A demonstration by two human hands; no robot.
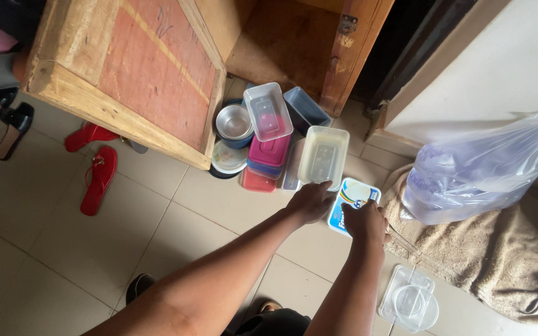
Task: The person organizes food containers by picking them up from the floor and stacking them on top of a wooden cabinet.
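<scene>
A white rectangular tub (351, 202) with a blue and yellow printed lid lies on the tiled floor (157, 211), and the right hand (366, 223) rests on its near end, fingers curled down over the edge. Whether the fingers truly clamp the tub or only press on it cannot be told from this angle.

Just left of that hand, the left hand (310, 201) grasps the near rim of a clear, pale rectangular container (324, 153) — fingertips hooked over the edge, the box open side up and touching the tub's far corner.

Beyond the left hand's hold sits a cluster of stacked food boxes: a pink box (269, 151) on top of a red one (258, 181), with a clear lidded box (268, 111) tilted above them and a grey-blue box (306, 107) farther back. To the left of these stands a round steel bowl (234, 122) nested above a white plate (227, 158).

Farther out on that side, an open wooden cupboard door (138, 68) leans over the floor, with red sandals (99, 177) and dark sandals (6, 121) well beyond it.

To the right of the right hand lies a beige towel (499, 261) carrying a translucent plastic bag (487, 168). Nearer the person than that hand — beside the forearm — clear flat lids (410, 300) rest on the floor.
</scene>
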